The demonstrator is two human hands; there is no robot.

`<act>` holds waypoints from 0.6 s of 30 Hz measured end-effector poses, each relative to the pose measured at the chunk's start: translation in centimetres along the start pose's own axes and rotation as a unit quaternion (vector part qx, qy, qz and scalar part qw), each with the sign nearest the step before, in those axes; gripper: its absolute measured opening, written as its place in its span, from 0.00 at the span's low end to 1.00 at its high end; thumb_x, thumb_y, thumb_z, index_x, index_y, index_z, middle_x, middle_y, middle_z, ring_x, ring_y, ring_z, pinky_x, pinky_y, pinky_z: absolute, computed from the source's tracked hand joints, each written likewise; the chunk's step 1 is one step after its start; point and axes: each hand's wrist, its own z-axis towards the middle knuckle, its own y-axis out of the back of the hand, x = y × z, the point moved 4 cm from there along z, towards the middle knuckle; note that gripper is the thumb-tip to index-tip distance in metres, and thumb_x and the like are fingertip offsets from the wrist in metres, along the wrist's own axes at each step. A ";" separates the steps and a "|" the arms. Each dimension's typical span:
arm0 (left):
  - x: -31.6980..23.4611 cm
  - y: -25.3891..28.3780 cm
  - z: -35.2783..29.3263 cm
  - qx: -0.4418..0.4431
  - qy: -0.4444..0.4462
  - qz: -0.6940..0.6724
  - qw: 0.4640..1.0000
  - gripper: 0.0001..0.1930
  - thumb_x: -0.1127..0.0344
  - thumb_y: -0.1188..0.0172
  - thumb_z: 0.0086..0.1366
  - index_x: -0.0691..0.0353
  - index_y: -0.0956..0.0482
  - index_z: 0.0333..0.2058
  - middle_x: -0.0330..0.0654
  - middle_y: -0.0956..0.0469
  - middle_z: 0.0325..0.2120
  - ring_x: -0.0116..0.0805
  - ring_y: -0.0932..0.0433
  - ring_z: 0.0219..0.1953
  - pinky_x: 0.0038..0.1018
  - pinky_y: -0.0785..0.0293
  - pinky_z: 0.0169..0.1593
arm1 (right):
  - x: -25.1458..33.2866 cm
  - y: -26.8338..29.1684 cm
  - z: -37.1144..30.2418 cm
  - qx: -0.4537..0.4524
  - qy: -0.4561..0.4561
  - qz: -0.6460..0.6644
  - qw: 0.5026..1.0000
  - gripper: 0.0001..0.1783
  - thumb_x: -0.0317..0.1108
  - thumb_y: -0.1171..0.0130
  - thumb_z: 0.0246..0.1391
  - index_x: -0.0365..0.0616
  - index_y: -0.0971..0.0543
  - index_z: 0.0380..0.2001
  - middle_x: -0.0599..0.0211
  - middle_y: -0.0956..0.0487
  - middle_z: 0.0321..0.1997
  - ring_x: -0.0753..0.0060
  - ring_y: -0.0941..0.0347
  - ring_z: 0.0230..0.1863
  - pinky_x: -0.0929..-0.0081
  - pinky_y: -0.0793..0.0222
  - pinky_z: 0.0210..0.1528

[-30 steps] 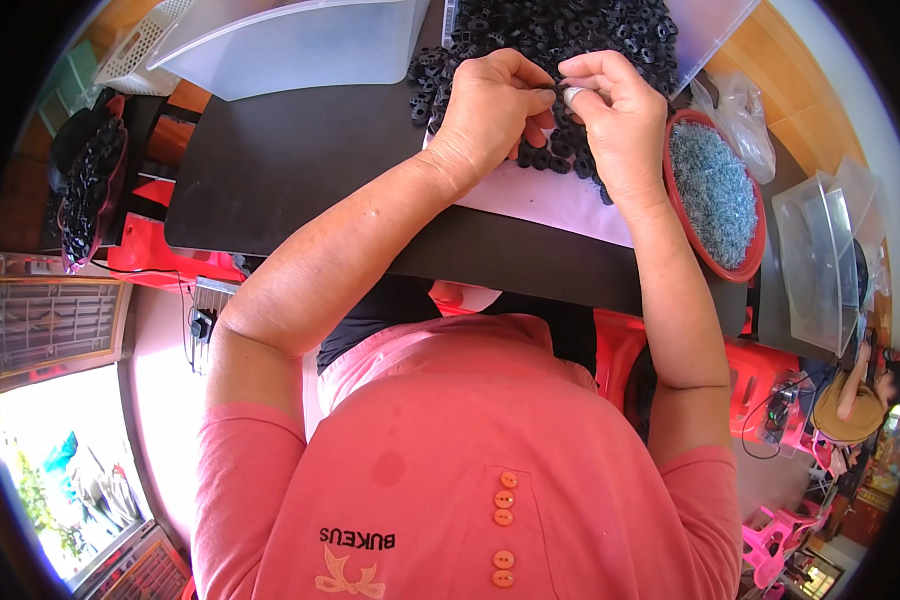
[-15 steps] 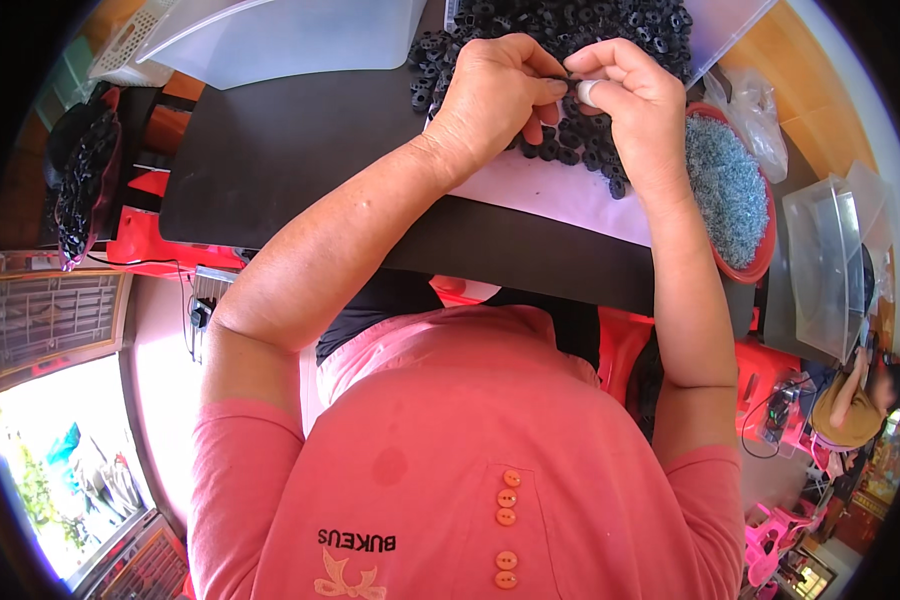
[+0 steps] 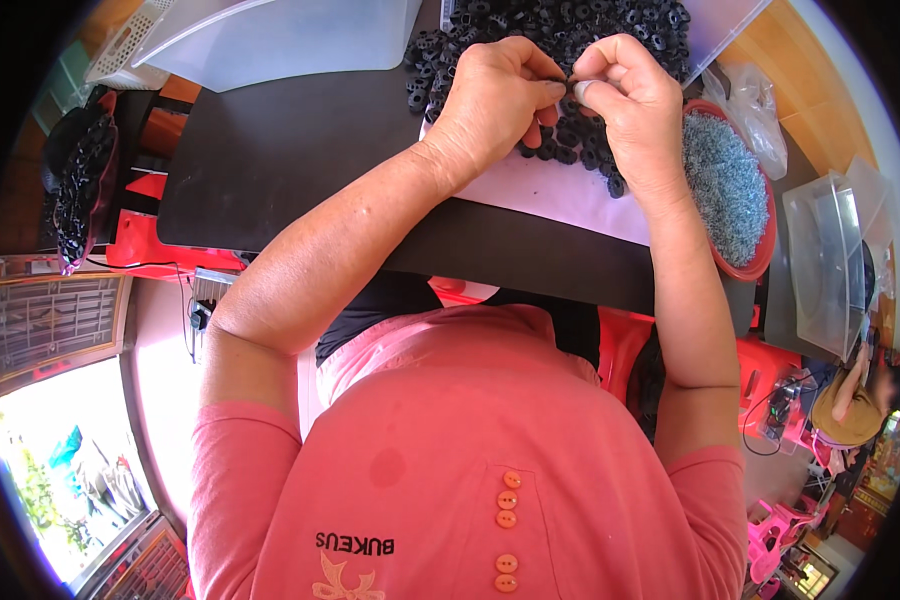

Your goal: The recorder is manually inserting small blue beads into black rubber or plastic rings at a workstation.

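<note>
My left hand (image 3: 498, 102) is closed in a pinch on a small black plastic part (image 3: 569, 87) over the table. Facing it, my right hand (image 3: 632, 112) is pinched shut with its fingertips at the same part; anything tiny between them is hidden. The right thumb has a pale covering near its tip. Beneath and beyond both hands spreads a pile of similar black plastic parts (image 3: 610, 30), partly on a white sheet (image 3: 560, 200). To the right of my right wrist stands a red bowl (image 3: 763, 245) filled with small pale-blue pieces (image 3: 722, 185).
A translucent plastic bin (image 3: 280, 45) stands at the left of the dark table (image 3: 270, 150). A clear plastic bag (image 3: 755, 115) lies behind the bowl, and a clear box (image 3: 825, 265) sits farther right. Another person (image 3: 850, 405) is at the far right, beyond red stools (image 3: 765, 385).
My fingertips have shifted very slightly around the small black part. Both hands stay in nearly the same place.
</note>
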 end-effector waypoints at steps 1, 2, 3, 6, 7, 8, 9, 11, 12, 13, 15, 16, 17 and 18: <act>0.0 0.0 -0.1 -0.003 -0.001 0.003 1.000 0.07 0.71 0.40 0.63 0.68 0.22 0.38 0.40 0.21 0.21 0.22 0.26 0.16 0.18 0.38 0.16 | -0.1 -0.1 0.0 0.000 0.001 0.000 1.000 0.08 0.17 0.47 0.50 0.40 0.25 0.32 0.74 0.24 0.28 0.86 0.30 0.30 0.85 0.33 0.34; -0.1 -0.1 -0.1 -0.005 -0.002 0.005 1.000 0.07 0.71 0.40 0.63 0.68 0.22 0.38 0.40 0.21 0.21 0.22 0.27 0.16 0.18 0.37 0.17 | -0.1 0.0 -0.1 -0.008 -0.003 0.004 1.000 0.07 0.17 0.47 0.50 0.40 0.25 0.32 0.74 0.24 0.28 0.86 0.30 0.30 0.85 0.33 0.34; -0.2 -0.2 -0.2 -0.005 -0.003 0.005 1.000 0.07 0.71 0.40 0.63 0.68 0.22 0.38 0.40 0.21 0.21 0.22 0.27 0.16 0.18 0.37 0.17 | -0.2 0.0 -0.1 -0.015 -0.007 0.007 1.000 0.07 0.17 0.47 0.50 0.39 0.25 0.32 0.74 0.24 0.28 0.86 0.29 0.30 0.85 0.33 0.34; -0.4 -0.3 -0.7 -0.024 0.021 -0.025 0.999 0.06 0.71 0.40 0.63 0.68 0.23 0.37 0.40 0.21 0.21 0.22 0.27 0.16 0.19 0.37 0.18 | 0.0 -0.4 -0.1 -0.061 -0.014 0.054 0.997 0.08 0.15 0.46 0.46 0.40 0.25 0.30 0.75 0.26 0.22 0.88 0.33 0.24 0.84 0.35 0.26; -0.4 -0.3 -0.8 -0.033 0.021 -0.032 0.999 0.06 0.71 0.40 0.63 0.68 0.23 0.37 0.39 0.21 0.20 0.22 0.28 0.16 0.19 0.37 0.18 | -0.1 -0.6 -0.1 -0.060 -0.013 0.055 0.997 0.08 0.15 0.46 0.46 0.40 0.25 0.30 0.75 0.26 0.22 0.88 0.33 0.24 0.84 0.35 0.26; -0.3 -0.3 -0.9 -0.040 0.022 -0.039 0.998 0.06 0.72 0.40 0.63 0.68 0.23 0.37 0.39 0.21 0.20 0.21 0.28 0.16 0.19 0.36 0.18 | -0.2 -0.7 -0.1 -0.072 -0.004 0.049 0.996 0.09 0.15 0.46 0.46 0.40 0.25 0.29 0.75 0.26 0.22 0.87 0.32 0.23 0.83 0.35 0.26; -0.3 -0.4 -0.9 -0.040 0.021 -0.040 0.998 0.06 0.72 0.40 0.63 0.68 0.23 0.37 0.39 0.21 0.20 0.21 0.28 0.16 0.19 0.36 0.18 | -0.2 -0.8 -0.2 -0.084 0.004 0.044 0.995 0.09 0.14 0.47 0.46 0.41 0.25 0.28 0.74 0.25 0.21 0.86 0.32 0.23 0.82 0.35 0.25; 0.0 -0.5 -0.9 -0.056 0.025 -0.062 0.996 0.05 0.73 0.40 0.63 0.68 0.23 0.37 0.39 0.22 0.20 0.21 0.29 0.16 0.19 0.36 0.18 | 0.0 -1.1 -0.5 -0.100 0.056 -0.007 0.993 0.10 0.14 0.47 0.45 0.41 0.25 0.28 0.73 0.25 0.21 0.84 0.31 0.22 0.81 0.35 0.24; 0.1 -0.6 -0.9 -0.056 0.025 -0.061 0.996 0.05 0.73 0.40 0.63 0.68 0.23 0.37 0.39 0.22 0.20 0.21 0.29 0.16 0.19 0.36 0.18 | 0.4 -1.3 -0.7 -0.115 0.108 -0.057 0.986 0.10 0.13 0.48 0.44 0.41 0.25 0.27 0.72 0.25 0.21 0.83 0.30 0.22 0.80 0.34 0.24; 0.1 -0.6 -0.8 -0.073 0.006 -0.068 0.995 0.05 0.74 0.40 0.61 0.70 0.23 0.34 0.41 0.22 0.19 0.23 0.27 0.17 0.21 0.33 0.19 | 0.9 -1.7 -0.7 -0.129 0.141 -0.073 0.979 0.12 0.12 0.49 0.42 0.42 0.26 0.26 0.69 0.25 0.20 0.75 0.27 0.21 0.77 0.32 0.24; 0.6 -0.8 -0.6 -0.088 -0.010 -0.076 0.993 0.04 0.75 0.40 0.59 0.71 0.23 0.32 0.43 0.22 0.19 0.25 0.26 0.17 0.23 0.30 0.20 | 0.9 -2.0 -0.7 -0.139 0.179 -0.100 0.969 0.13 0.12 0.49 0.40 0.43 0.26 0.26 0.68 0.24 0.21 0.72 0.27 0.21 0.76 0.31 0.24; 1.0 -0.8 -0.3 -0.107 -0.038 -0.057 0.992 0.04 0.75 0.39 0.59 0.71 0.23 0.31 0.44 0.22 0.19 0.28 0.24 0.19 0.25 0.28 0.23 | 1.0 -2.2 -0.7 -0.149 0.220 -0.127 0.956 0.14 0.11 0.50 0.39 0.43 0.26 0.26 0.67 0.24 0.21 0.69 0.26 0.22 0.75 0.31 0.25; 1.1 -0.7 0.0 -0.128 -0.068 -0.038 0.989 0.05 0.74 0.39 0.58 0.70 0.22 0.31 0.45 0.21 0.20 0.30 0.22 0.20 0.28 0.26 0.25 | 1.1 -2.3 -0.6 -0.152 0.226 -0.125 0.954 0.15 0.11 0.50 0.37 0.44 0.26 0.25 0.65 0.23 0.22 0.65 0.25 0.22 0.73 0.30 0.25; 1.6 -0.7 0.2 -0.129 -0.068 -0.038 0.989 0.05 0.74 0.39 0.58 0.70 0.22 0.31 0.45 0.21 0.20 0.30 0.22 0.20 0.28 0.26 0.25 | 1.0 -2.5 -0.5 -0.151 0.227 -0.123 0.954 0.15 0.11 0.50 0.37 0.44 0.26 0.25 0.65 0.23 0.22 0.65 0.25 0.22 0.73 0.30 0.25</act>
